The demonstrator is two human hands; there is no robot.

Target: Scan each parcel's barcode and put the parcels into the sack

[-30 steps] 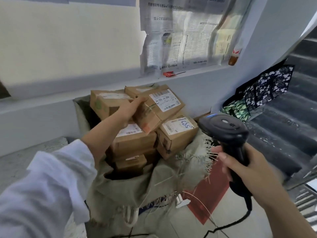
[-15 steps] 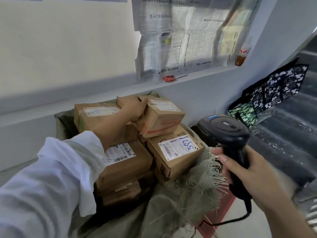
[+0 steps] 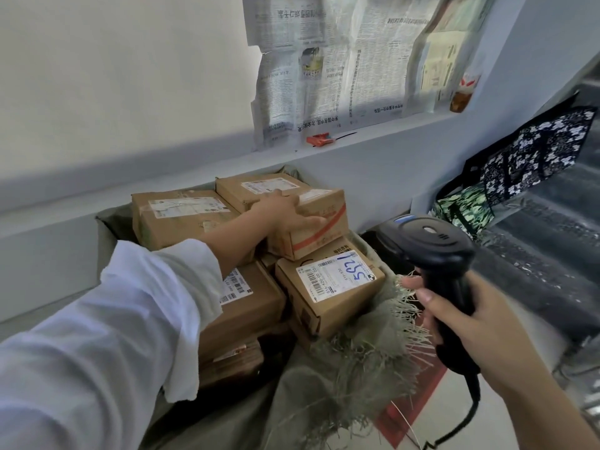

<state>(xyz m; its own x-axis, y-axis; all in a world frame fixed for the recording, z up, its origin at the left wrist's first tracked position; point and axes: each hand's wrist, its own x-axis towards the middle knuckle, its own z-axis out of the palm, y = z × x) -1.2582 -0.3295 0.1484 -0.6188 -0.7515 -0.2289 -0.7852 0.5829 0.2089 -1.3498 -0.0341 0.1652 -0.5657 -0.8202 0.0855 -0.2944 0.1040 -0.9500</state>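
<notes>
Several brown cardboard parcels are piled in a grey-green woven sack [image 3: 350, 362] with a frayed rim. My left hand [image 3: 285, 211] lies flat over the topmost parcel [image 3: 311, 235], a box with an orange tape stripe, fingers wrapped over its front edge. Below it sits a parcel [image 3: 331, 287] whose white label bears "5521" in blue. Another labelled parcel [image 3: 181, 216] lies at the back left. My right hand [image 3: 467, 316] grips a black corded barcode scanner [image 3: 431, 241], held to the right of the pile with its head facing forward.
A pale wall ledge [image 3: 357, 141] runs behind the sack, with newspaper [image 3: 344, 60] taped above it and a small orange object [image 3: 319, 139] on it. Patterned bags [image 3: 532, 154] hang at the right beside grey stairs [image 3: 552, 241]. A red mat [image 3: 412, 404] lies on the floor.
My left hand has laid the striped parcel down flat on top of the pile and slid over its top. The view has moved closer to the sack. The scanner hand stayed about where it was.
</notes>
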